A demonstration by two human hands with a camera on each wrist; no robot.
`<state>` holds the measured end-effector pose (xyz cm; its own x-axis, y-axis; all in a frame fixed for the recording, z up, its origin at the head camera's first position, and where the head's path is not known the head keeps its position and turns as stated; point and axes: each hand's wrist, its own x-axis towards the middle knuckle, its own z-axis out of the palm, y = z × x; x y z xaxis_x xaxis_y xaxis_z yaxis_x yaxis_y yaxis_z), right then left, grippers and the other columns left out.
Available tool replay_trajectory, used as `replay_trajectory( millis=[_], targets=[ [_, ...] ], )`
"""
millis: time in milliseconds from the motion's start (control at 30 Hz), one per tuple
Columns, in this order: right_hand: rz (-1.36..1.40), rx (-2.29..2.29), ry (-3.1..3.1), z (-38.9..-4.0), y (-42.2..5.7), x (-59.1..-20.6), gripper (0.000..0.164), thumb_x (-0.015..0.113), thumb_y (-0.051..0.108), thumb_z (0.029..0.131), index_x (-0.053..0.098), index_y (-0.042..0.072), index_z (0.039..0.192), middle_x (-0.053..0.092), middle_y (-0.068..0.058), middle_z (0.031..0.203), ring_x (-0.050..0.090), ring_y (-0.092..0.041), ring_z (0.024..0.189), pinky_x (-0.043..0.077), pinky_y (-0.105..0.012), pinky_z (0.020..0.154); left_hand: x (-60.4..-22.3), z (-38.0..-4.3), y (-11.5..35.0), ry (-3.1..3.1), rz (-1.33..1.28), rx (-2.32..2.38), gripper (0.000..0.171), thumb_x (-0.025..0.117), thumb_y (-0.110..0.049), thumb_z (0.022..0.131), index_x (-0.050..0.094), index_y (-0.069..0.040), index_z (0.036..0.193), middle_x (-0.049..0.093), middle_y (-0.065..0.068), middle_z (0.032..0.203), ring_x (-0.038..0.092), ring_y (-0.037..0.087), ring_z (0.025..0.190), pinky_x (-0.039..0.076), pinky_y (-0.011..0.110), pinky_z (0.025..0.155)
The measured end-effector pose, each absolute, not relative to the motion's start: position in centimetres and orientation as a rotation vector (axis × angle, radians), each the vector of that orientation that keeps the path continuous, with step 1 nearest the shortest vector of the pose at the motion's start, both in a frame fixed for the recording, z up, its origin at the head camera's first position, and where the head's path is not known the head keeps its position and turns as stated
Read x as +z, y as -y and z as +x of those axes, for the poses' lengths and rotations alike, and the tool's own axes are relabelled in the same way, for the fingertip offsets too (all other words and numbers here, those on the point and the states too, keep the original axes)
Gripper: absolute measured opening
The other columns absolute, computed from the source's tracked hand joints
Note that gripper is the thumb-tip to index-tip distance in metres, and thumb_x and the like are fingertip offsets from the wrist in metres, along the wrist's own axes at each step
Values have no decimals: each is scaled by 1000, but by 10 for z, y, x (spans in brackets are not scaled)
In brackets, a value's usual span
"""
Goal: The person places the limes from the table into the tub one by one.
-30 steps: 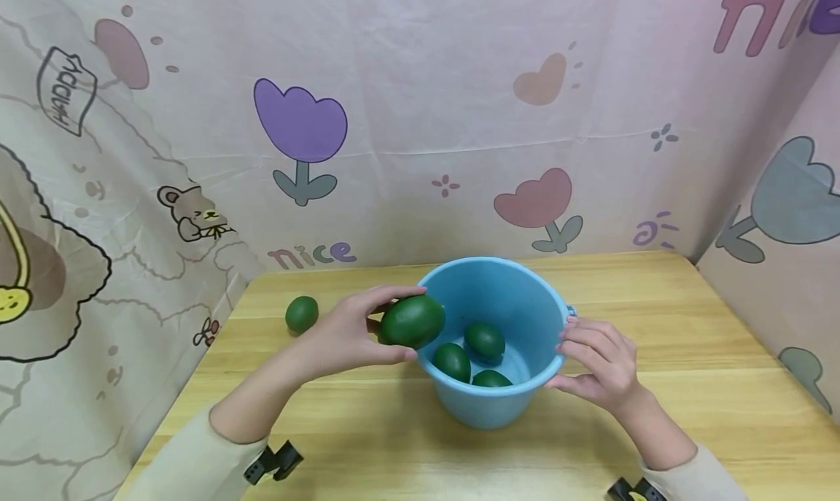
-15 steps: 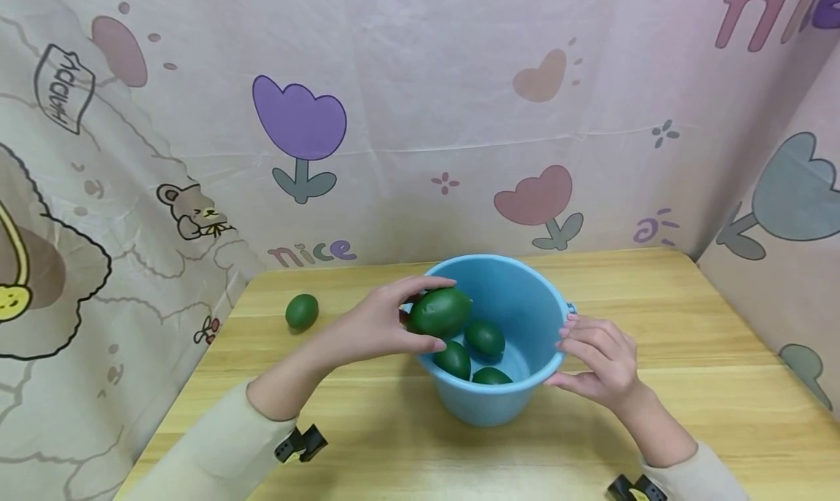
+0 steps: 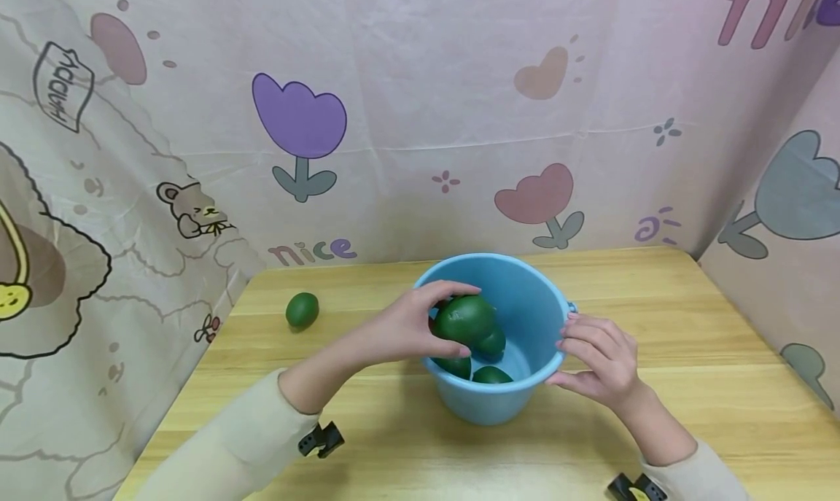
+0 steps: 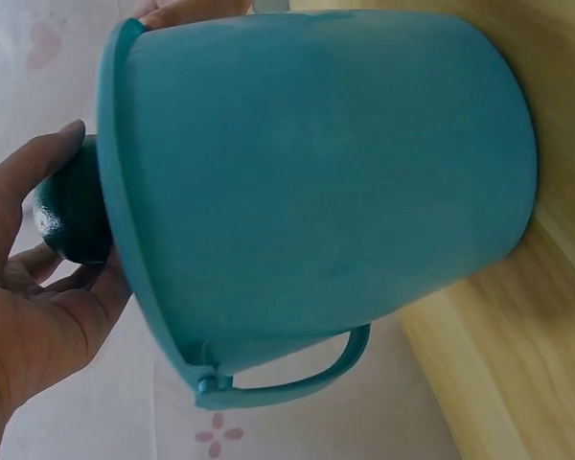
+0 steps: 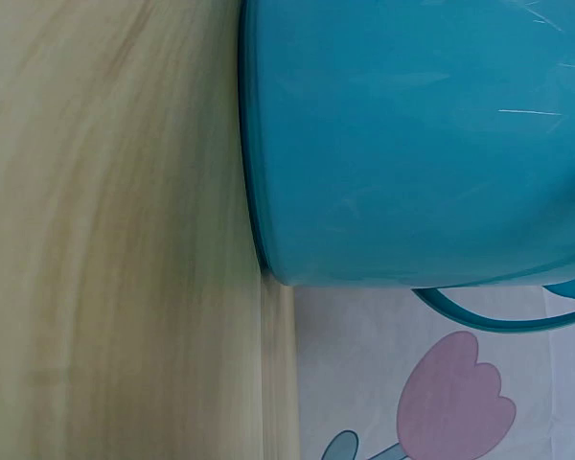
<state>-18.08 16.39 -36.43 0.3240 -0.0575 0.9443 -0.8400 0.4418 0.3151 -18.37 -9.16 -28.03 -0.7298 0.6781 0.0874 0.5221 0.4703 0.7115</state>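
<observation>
In the head view a light blue bucket (image 3: 488, 402) stands upright on the wooden table. My left hand (image 3: 420, 322) holds a glossy green lime (image 3: 467, 319) between thumb and fingers, over the bucket's left side at the mouth. The left wrist view shows this lime (image 4: 72, 206) partly hidden behind the bucket's rim. Inside the bucket lie a lime (image 3: 492, 343) at the back, another lime (image 3: 454, 367) at the left, and a third lime (image 3: 492, 375) near the front wall. My right hand (image 3: 600, 359) grips the bucket's right rim.
One more lime (image 3: 302, 311) lies on the table's (image 3: 361, 443) left side. A patterned cloth (image 3: 407, 122) hangs behind the table and along both sides. The bucket's handle (image 4: 297, 388) hangs down at its far side in the left wrist view.
My left hand has carried the lime rightward from outside the bucket's left rim to over its mouth, now partly covering the limes below. The right hand stays on the rim.
</observation>
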Motion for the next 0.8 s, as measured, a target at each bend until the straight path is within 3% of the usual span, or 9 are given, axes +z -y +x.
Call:
replay_trajectory(
  millis=[167,433,800],
  targets=[
    [996,642,1138,-182,-165,-367,53,68,47,81,58,-1,61,57,-14,60,56,-25,62,50,-25,90,-284,-187,87,-2504,1044,1103,70,81,-23,75,49,-17,137,52,0,132,51,21,114,52,31,83],
    [992,643,1127,-187,-169,-375,53,70,49,79,59,0,61,58,-14,60,55,-27,59,52,-27,89,-280,-189,90,-2459,974,1337,70,81,-19,75,49,-20,138,51,3,136,58,20,115,56,25,72],
    [994,640,1133,-189,-170,-378,53,70,49,78,60,0,62,59,-14,61,56,-27,60,51,-27,89,-277,-189,102,-2483,939,1392,68,79,-21,77,49,-19,138,52,0,138,57,20,116,55,28,80]
  ],
)
